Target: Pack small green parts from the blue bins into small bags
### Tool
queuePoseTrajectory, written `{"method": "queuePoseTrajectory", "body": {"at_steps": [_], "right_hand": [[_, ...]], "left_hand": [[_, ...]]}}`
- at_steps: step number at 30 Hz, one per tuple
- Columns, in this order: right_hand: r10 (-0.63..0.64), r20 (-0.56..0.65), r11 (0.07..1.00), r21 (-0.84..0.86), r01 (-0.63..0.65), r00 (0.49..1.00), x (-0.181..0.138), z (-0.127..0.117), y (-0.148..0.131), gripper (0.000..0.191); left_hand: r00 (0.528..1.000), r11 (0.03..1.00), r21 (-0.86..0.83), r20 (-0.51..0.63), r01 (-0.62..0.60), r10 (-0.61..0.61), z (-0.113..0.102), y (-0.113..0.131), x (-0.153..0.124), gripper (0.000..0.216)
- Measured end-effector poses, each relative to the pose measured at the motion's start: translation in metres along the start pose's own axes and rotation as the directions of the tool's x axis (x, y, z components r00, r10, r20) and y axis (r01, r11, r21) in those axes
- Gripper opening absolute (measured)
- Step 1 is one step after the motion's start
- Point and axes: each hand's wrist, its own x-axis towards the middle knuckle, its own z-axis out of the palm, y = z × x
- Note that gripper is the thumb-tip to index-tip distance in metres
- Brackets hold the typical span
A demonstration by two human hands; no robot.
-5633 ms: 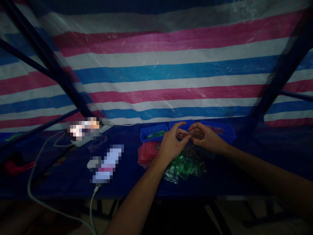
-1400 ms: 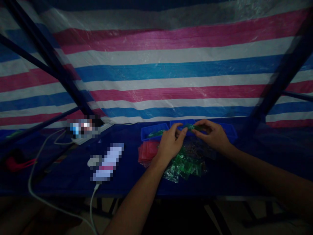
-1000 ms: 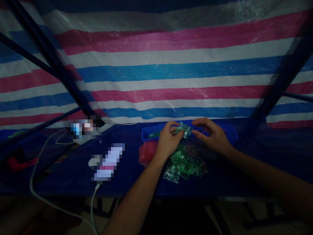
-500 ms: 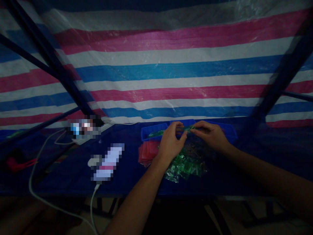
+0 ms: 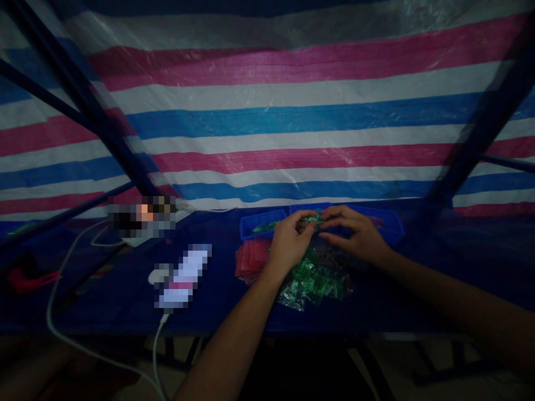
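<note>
My left hand (image 5: 288,242) and my right hand (image 5: 355,234) meet over the dark blue table, fingers pinched together on a small green plastic bag (image 5: 311,220) held between them. Just below the hands lies a pile of green plastic bags (image 5: 315,281). A stack of red plastic bags (image 5: 248,262) lies to the left of that pile. Behind the hands stands a row of blue trays (image 5: 259,223), partly hidden by my fingers.
A striped pink, white and blue tarp (image 5: 267,111) hangs behind the table. Dark frame poles (image 5: 83,100) slant across the left and right. At the left lie a power strip (image 5: 142,236), a blurred flat device (image 5: 184,275) and a white cable (image 5: 58,312).
Both hands have stayed over the trays and kept working the small green bag; the bag showed spread out a second ago and is now bunched between the fingertips.
</note>
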Motion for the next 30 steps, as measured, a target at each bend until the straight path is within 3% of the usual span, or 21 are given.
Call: {"method": "queuePoseTrajectory", "body": {"at_steps": [4, 7, 9, 11, 15, 19, 24, 27, 30], "right_hand": [[0.21, -0.127, 0.966, 0.182, -0.186, 0.969, -0.001, 0.006, 0.003, 0.025], [0.389, -0.062, 0.86, 0.382, -0.338, 0.919, -0.002, 0.009, 0.006, 0.032], [0.427, -0.023, 0.834, 0.396, -0.384, 0.904, -0.002, 0.009, 0.005, 0.032], [0.415, -0.007, 0.843, 0.378, -0.382, 0.91, -0.003, 0.008, 0.001, 0.032], [0.387, 0.057, 0.849, 0.368, -0.38, 0.92, -0.001, 0.004, -0.008, 0.031], [0.366, 0.096, 0.84, 0.394, -0.373, 0.926, 0.001, 0.0, -0.012, 0.03], [0.34, 0.125, 0.87, 0.336, -0.362, 0.932, 0.0, -0.001, -0.008, 0.03], [0.235, 0.156, 0.948, 0.182, -0.262, 0.959, -0.001, 0.0, -0.006, 0.025], [0.043, 0.262, 0.997, 0.051, -0.058, 0.964, -0.001, 0.002, -0.007, 0.019]], "left_hand": [[1.0, 0.997, -0.079, -0.022, 0.01, -0.012, 0.0, -0.007, 0.003, 0.016], [0.998, 1.0, -0.005, -0.067, 0.017, -0.017, -0.001, -0.007, 0.003, 0.013], [0.995, 0.994, 0.106, -0.092, 0.034, -0.024, -0.002, -0.006, 0.002, 0.01], [0.996, 0.984, 0.174, -0.089, 0.044, -0.029, -0.002, -0.005, 0.001, 0.014], [0.998, 0.989, 0.146, -0.067, 0.023, -0.014, 0.001, -0.006, -0.001, 0.032], [0.998, 0.987, 0.158, -0.057, -0.018, 0.028, -0.001, -0.005, 0.0, 0.017], [0.978, 0.88, 0.47, -0.138, -0.077, 0.159, -0.025, -0.001, 0.006, 0.01], [0.966, 0.769, 0.638, -0.178, -0.032, 0.188, -0.045, -0.007, 0.009, 0.016], [0.97, 0.676, 0.737, -0.182, 0.028, 0.158, -0.058, -0.017, 0.008, 0.02]]}}
